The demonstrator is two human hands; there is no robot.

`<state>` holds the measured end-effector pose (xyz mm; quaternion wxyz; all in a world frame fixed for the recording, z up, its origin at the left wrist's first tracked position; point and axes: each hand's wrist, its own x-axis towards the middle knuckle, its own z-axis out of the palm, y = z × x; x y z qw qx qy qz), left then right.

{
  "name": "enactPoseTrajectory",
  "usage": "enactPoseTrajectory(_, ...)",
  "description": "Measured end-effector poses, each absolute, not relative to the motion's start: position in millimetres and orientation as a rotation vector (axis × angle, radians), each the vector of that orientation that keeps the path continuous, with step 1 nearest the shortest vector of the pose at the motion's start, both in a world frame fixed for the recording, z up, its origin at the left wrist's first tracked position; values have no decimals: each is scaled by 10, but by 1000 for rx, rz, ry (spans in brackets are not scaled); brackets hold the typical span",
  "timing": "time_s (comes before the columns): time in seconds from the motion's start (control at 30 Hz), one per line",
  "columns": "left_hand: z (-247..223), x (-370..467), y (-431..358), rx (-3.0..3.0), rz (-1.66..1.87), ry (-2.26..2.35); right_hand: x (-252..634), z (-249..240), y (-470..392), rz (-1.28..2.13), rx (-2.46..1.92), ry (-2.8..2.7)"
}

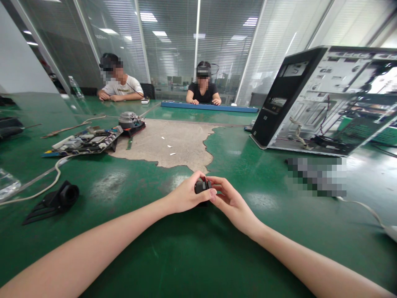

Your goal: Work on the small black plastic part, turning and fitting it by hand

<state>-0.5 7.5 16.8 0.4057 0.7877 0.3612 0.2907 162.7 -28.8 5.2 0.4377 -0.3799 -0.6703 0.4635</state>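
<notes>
Lying at left, black ringed piece (70,193) could shift if nearby cable (57,170) gets tugged. Centre: left hand (187,193) curled closed round small black part (201,187), over green surface (173,256); part could slip if grip loosens. Right hand (235,205) half-curled at part's right side, cannot tell whether gripping; uneven push could twist part.

Wearer's hands (188,193) (234,205), two; computer case (310,97), one; blue bar (209,106), one; white scraps (163,138) (169,146) (173,154), three; co-workers (124,87) (203,93), two.
</notes>
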Motion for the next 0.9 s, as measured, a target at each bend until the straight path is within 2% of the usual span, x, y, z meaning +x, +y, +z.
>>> enactPoseTrajectory(0.43,159,-9,82,2018,716,937,1631,39,-264,1098,-901,-1642)
enactPoseTrajectory(0.9,159,-7,74,1990,724,930,1678,77,-289,1263,-908,-1669)
